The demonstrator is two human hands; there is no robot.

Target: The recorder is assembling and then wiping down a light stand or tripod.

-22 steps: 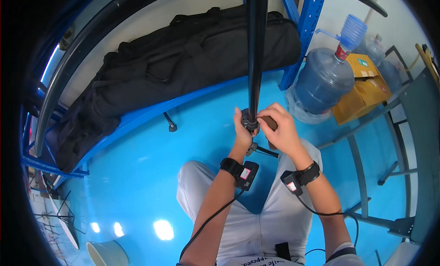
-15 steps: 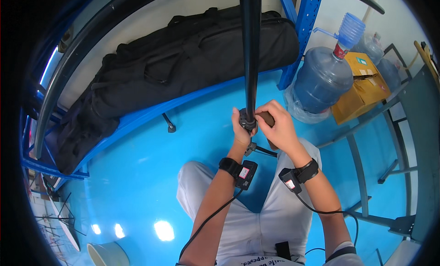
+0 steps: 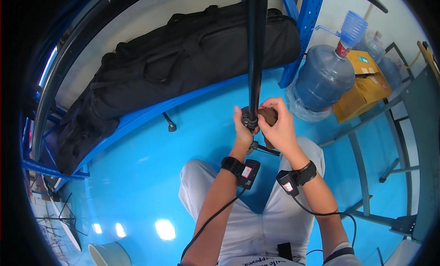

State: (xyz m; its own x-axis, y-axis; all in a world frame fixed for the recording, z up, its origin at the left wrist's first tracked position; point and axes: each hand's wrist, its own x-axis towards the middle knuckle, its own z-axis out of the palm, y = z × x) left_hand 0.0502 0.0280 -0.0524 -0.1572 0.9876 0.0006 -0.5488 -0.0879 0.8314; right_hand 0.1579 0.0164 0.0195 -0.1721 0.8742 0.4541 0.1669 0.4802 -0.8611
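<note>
A black stand pole point(image 3: 255, 59) rises in front of me from a black collar point(image 3: 249, 118). Around that collar curl the fingers of my left hand point(image 3: 243, 134), its thumb pointing up along the near side. My right hand point(image 3: 280, 127) pinches a brown, wrinkled, cloth-like piece point(image 3: 270, 115) against the pole's right side; a lower part of it hangs beneath my fingers. Below my hands a grey joint point(image 3: 252, 147) and a thin black leg of the stand show. What the left fingertips touch behind the collar is hidden.
A long black bag point(image 3: 192, 50) lies on a blue rack point(image 3: 133, 114). To the right stand a water bottle with pump point(image 3: 324, 75), a cardboard box point(image 3: 362, 94) and a grey-framed table point(image 3: 360, 163). A pale bin point(image 3: 109, 255) is at lower left. Cables run from my wrist devices.
My right hand has shifted slightly, and the brown piece now looks more bunched and shows more above the fingers. My left hand stays at the collar. The view has shifted a little.
</note>
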